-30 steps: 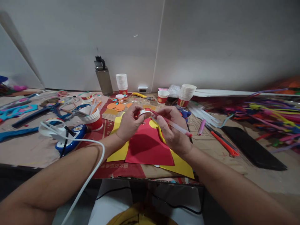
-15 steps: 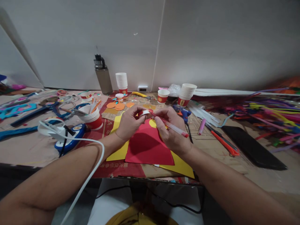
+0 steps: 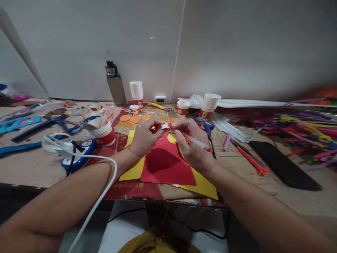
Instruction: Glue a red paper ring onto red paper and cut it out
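Observation:
My left hand (image 3: 143,140) is closed on a small red-and-white paper cup piece (image 3: 165,125), held above the sheets in front of me. My right hand (image 3: 197,156) grips a clear-barrelled pen with a red end (image 3: 198,143), and its fingertips meet the cup piece. Fingers partly hide the piece and the pen's tip. Beneath both hands lies a red sheet (image 3: 168,165) over yellow sheets (image 3: 205,186). A yellow round piece (image 3: 172,137) shows on the red sheet beside my right fingers.
Left are a cup of pens and tools (image 3: 104,135), a blue device (image 3: 83,154) and a white cable (image 3: 110,179). Behind stand a bottle (image 3: 116,88), stacked cups (image 3: 210,102) and orange discs (image 3: 134,119). Right lie a glue gun (image 3: 207,128), a red-handled cutter (image 3: 252,161) and a phone-like black slab (image 3: 284,165).
The cup piece has tilted slightly between my fingers, showing more of its white patch. Both hands stay in nearly the same place with the same grips.

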`<state>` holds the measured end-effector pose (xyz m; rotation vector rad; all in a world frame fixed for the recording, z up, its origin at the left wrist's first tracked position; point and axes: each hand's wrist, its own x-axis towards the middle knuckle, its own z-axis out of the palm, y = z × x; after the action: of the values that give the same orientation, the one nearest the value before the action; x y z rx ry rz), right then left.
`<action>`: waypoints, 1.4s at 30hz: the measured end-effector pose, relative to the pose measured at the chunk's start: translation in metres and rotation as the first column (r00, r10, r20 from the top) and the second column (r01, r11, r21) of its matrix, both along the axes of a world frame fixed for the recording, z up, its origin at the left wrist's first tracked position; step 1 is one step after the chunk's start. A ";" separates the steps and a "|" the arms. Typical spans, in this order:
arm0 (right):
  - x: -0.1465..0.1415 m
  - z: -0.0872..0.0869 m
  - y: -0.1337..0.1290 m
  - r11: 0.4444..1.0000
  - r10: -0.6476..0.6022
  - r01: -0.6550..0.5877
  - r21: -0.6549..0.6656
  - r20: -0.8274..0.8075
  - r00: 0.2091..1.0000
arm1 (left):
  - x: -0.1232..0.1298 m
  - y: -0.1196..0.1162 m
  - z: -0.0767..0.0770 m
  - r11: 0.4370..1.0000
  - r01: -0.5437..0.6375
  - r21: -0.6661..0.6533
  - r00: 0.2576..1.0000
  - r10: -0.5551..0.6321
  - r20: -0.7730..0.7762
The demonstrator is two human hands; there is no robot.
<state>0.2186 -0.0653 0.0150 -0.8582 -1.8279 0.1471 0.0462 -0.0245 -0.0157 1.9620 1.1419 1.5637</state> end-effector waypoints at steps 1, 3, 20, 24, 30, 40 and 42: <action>0.000 0.000 0.000 1.000 -0.003 0.003 -0.001 0.002 1.000 | 0.000 -0.001 0.001 1.000 -0.006 0.004 1.000 0.006 -0.008; 0.000 0.000 0.000 1.000 -0.003 0.004 -0.012 0.006 1.000 | 0.000 -0.002 0.002 1.000 -0.015 0.009 1.000 0.015 -0.023; 0.001 -0.001 0.003 0.998 0.051 -0.051 0.032 0.019 0.999 | -0.001 -0.002 0.005 0.999 -0.029 0.024 0.996 0.031 -0.079; 0.001 0.000 0.004 0.993 0.050 -0.056 0.099 0.065 0.997 | -0.001 -0.002 0.005 0.999 -0.037 0.033 0.995 0.039 -0.090; 0.001 0.000 0.004 0.994 0.030 -0.036 0.099 0.061 0.998 | -0.001 -0.003 0.005 0.999 -0.046 0.015 0.994 0.048 -0.098; 0.002 -0.001 0.000 1.000 -0.003 0.003 0.001 0.045 0.999 | 0.001 -0.005 0.009 0.998 -0.062 0.030 0.992 0.065 -0.109; 0.002 -0.001 0.001 1.000 0.000 0.001 -0.014 0.033 0.999 | 0.001 -0.006 0.009 0.997 -0.065 0.033 0.991 0.068 -0.112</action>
<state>0.2205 -0.0647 0.0145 -0.8758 -1.8594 0.1464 0.0474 -0.0302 -0.0071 2.0752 1.2473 1.5273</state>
